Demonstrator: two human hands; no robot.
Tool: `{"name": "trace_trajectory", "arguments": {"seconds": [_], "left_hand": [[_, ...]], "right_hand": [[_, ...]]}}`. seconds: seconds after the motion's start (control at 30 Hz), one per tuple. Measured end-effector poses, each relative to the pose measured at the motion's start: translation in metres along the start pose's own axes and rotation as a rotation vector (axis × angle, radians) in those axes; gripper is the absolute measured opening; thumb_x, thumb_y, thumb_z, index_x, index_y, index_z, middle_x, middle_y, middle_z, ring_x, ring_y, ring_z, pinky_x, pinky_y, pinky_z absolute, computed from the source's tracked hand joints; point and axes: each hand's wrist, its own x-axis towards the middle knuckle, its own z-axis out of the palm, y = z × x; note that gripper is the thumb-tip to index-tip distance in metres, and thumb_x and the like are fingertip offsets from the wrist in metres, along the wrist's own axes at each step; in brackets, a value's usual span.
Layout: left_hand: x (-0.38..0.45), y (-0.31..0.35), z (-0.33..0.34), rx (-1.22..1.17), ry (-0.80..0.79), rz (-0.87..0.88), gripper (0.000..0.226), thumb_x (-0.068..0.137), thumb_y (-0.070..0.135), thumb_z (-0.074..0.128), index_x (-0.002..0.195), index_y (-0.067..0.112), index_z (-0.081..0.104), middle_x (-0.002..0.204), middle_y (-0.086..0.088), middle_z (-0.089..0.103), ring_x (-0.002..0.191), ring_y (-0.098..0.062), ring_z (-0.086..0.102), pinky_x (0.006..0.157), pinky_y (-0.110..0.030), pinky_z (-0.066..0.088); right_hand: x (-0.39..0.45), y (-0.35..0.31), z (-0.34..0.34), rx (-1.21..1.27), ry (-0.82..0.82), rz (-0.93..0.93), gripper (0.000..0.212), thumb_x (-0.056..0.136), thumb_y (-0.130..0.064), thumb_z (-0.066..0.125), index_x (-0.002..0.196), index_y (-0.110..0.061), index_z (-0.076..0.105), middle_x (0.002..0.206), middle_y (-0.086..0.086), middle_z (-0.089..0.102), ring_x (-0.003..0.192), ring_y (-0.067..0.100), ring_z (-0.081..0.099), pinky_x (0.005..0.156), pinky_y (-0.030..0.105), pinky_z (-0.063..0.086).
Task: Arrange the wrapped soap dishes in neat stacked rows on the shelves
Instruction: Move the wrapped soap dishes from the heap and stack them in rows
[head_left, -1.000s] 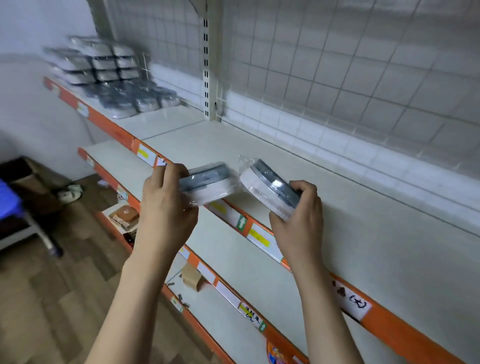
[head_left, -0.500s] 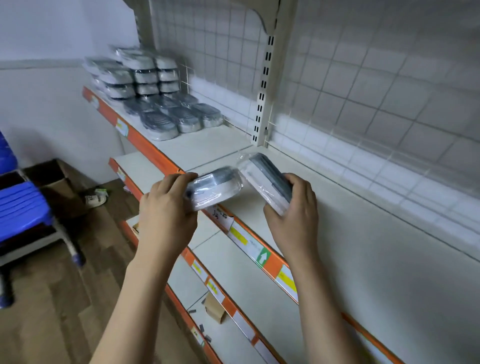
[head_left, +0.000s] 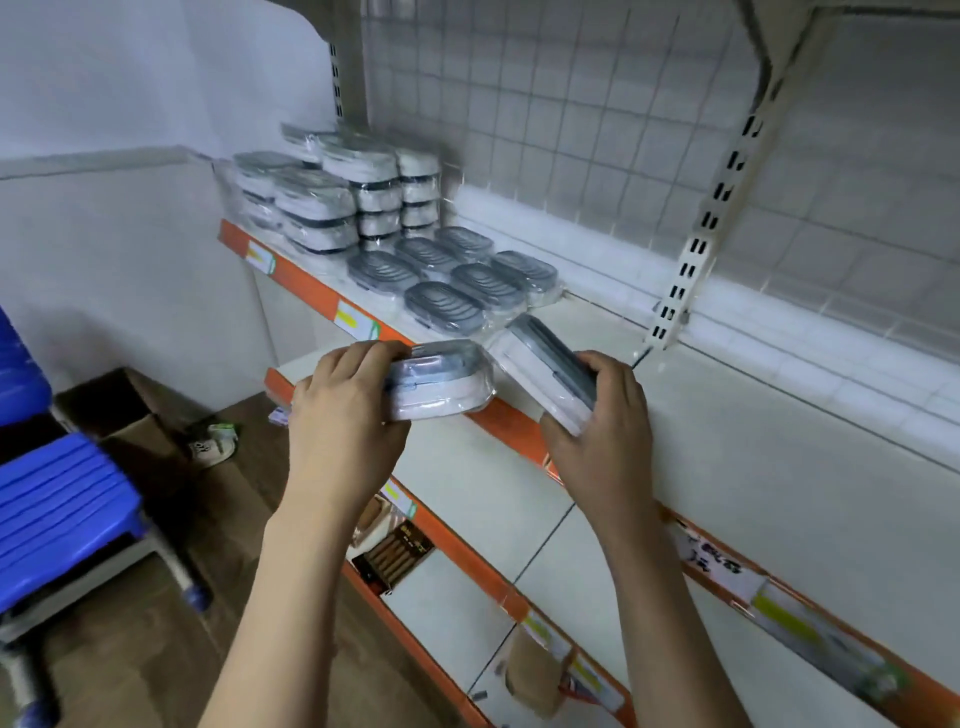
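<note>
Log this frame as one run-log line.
left hand: holds wrapped soap dish | right hand: holds tilted soap dish | both above top shelf's edge | stacked rows: back left | placement: pending

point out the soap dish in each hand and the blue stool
left-hand soap dish (head_left: 441, 382), head view, white wrapped side
right-hand soap dish (head_left: 545, 374), head view, white underside
blue stool (head_left: 62, 499), head view, ribbed seat top

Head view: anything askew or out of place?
Shelved soap dishes sit in tidy stacks and rows. Odd bits lie lower: a loose shoe on the floor, and a small carton tipped on the bottom shelf.
</note>
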Motion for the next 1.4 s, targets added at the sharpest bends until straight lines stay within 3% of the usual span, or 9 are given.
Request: {"name": "trace_trajectory", "arguments": {"seconds": [0.13,0.33,0.57,0.83,0.97,1.1,1.23,1.4], "left_hand": [[0.021,-0.047,0.006,-0.062,-0.009,0.012,0.052,0.06,0.016,0.053,0.112,0.013,0.061,0.108,-0.007,0.065,0.096,-0.036,0.057,0.074,-0.042,0.046],[0.062,-0.103,0.029,-0.15,-0.022,0.031,0.054,0.063,0.014,0.053,0.117,0.013,0.059,0.113,-0.008,0.063,0.103,-0.036,0.055,0.081,-0.045,0.047],[0.137,-0.142,0.072,-0.194,-0.052,0.149,0.054,0.066,0.018,0.051,0.119,0.012,0.059,0.113,-0.009,0.064,0.103,-0.037,0.057,0.082,-0.045,0.048],[0.21,-0.165,0.111,-0.219,-0.084,0.252,0.06,0.059,0.005,0.059,0.118,0.009,0.06,0.112,-0.014,0.063,0.1,-0.041,0.056,0.083,-0.048,0.048],[0.241,-0.176,0.135,-0.263,-0.149,0.311,0.066,0.053,-0.009,0.065,0.117,0.006,0.061,0.113,-0.018,0.062,0.1,-0.043,0.055,0.086,-0.05,0.046],[0.278,-0.184,0.155,-0.279,-0.221,0.415,0.066,0.056,-0.011,0.065,0.119,0.005,0.06,0.116,-0.019,0.06,0.106,-0.044,0.052,0.088,-0.048,0.044],[0.33,-0.183,0.178,-0.264,-0.278,0.488,0.064,0.062,-0.011,0.061,0.122,0.01,0.058,0.121,-0.014,0.059,0.114,-0.038,0.049,0.096,-0.045,0.042],[0.379,-0.167,0.209,-0.361,-0.32,0.546,0.064,0.067,-0.012,0.064,0.126,0.011,0.055,0.126,-0.011,0.056,0.117,-0.033,0.045,0.098,-0.042,0.037]], "right_hand": [[0.015,-0.023,0.038,-0.062,0.006,0.034,0.059,0.064,-0.002,0.071,0.12,-0.008,0.053,0.113,0.008,0.056,0.105,0.027,0.052,0.087,0.044,0.048],[0.045,-0.035,0.088,-0.126,0.036,0.043,0.058,0.064,-0.002,0.07,0.12,-0.007,0.052,0.111,0.007,0.056,0.1,0.023,0.049,0.084,0.029,0.039],[0.097,-0.028,0.138,-0.167,0.1,0.087,0.059,0.072,-0.007,0.074,0.125,-0.007,0.05,0.118,0.01,0.055,0.106,0.026,0.051,0.088,0.035,0.044],[0.14,-0.018,0.17,-0.23,0.176,0.137,0.058,0.068,-0.002,0.073,0.123,-0.006,0.053,0.115,0.01,0.057,0.103,0.025,0.051,0.084,0.022,0.033],[0.149,-0.009,0.175,-0.312,0.231,0.189,0.055,0.067,-0.001,0.07,0.119,-0.006,0.055,0.111,0.011,0.059,0.1,0.029,0.052,0.083,0.03,0.039],[0.151,0.002,0.183,-0.446,0.262,0.194,0.052,0.063,0.001,0.066,0.114,-0.007,0.057,0.106,0.01,0.061,0.095,0.031,0.052,0.08,0.025,0.032],[0.171,0.009,0.19,-0.554,0.205,0.161,0.055,0.057,0.0,0.06,0.111,-0.006,0.057,0.102,0.012,0.06,0.092,0.03,0.05,0.078,0.023,0.029],[0.223,0.021,0.203,-0.661,0.13,0.149,0.057,0.055,0.007,0.059,0.111,-0.004,0.057,0.104,0.014,0.06,0.094,0.036,0.052,0.082,0.034,0.036]]}}
